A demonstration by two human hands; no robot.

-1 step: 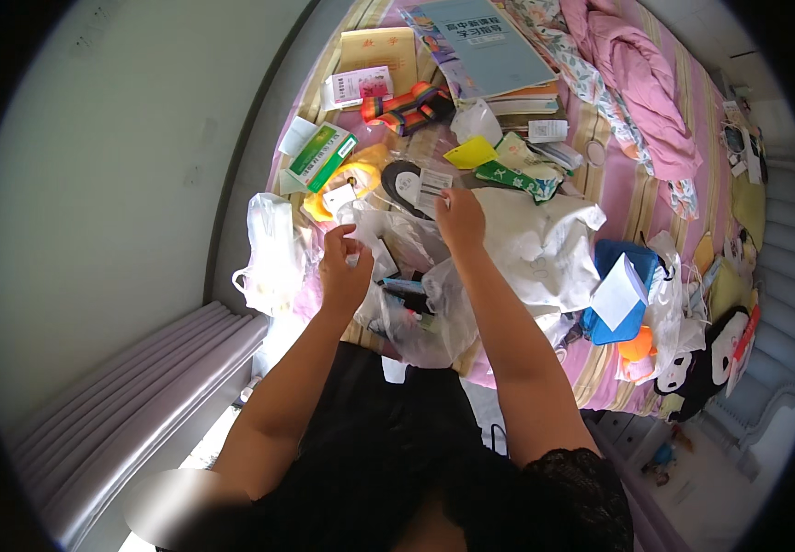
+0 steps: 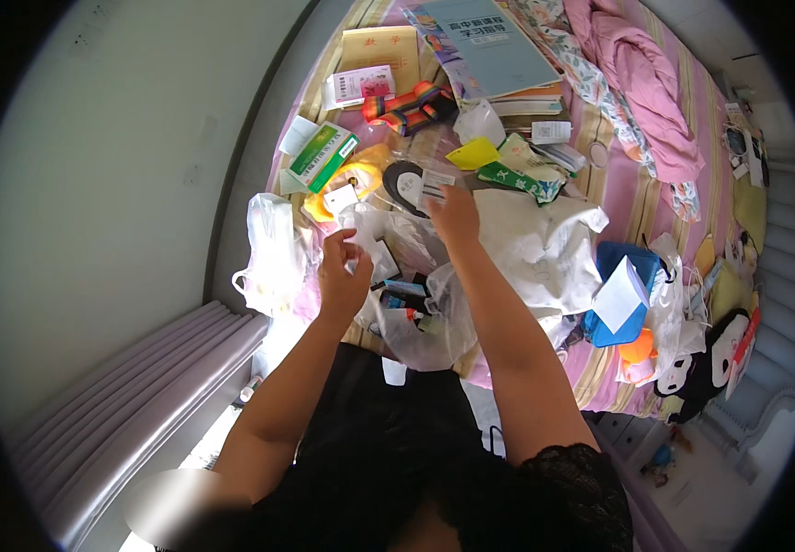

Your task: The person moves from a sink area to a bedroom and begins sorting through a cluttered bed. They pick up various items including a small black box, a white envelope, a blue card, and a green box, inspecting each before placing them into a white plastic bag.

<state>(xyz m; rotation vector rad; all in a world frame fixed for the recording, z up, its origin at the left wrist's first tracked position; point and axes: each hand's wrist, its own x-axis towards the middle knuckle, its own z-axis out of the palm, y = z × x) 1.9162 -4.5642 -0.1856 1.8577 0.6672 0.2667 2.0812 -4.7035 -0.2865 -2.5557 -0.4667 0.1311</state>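
My right hand (image 2: 455,219) reaches over the middle of the bed, its fingers closed on the edge of a small flat packet (image 2: 436,181) with a pale label and dark strips. Beside that packet lies a black, rounded flat object (image 2: 404,187) with a white label. My left hand (image 2: 344,276) hovers at the left of an opened clear plastic bag (image 2: 434,345), fingers loosely curved and apart, holding nothing. Inside the bag are several small items, among them a blue-and-black package (image 2: 404,293). A yellow ring-shaped item (image 2: 361,177) and a green-and-white box (image 2: 324,156) lie beyond my left hand.
A white plastic bag (image 2: 273,253) stands at the left edge. White cloth-like sheeting (image 2: 540,248) and a blue pouch (image 2: 614,293) lie to the right. Farther back are a rainbow strap (image 2: 407,109), books (image 2: 494,51), a yellow packet (image 2: 474,154) and a pink blanket (image 2: 632,87).
My right hand has shifted slightly left and away from me, and the small packet has tilted with it. The plastic bag's opening shows more of its contents. My left hand has barely moved.
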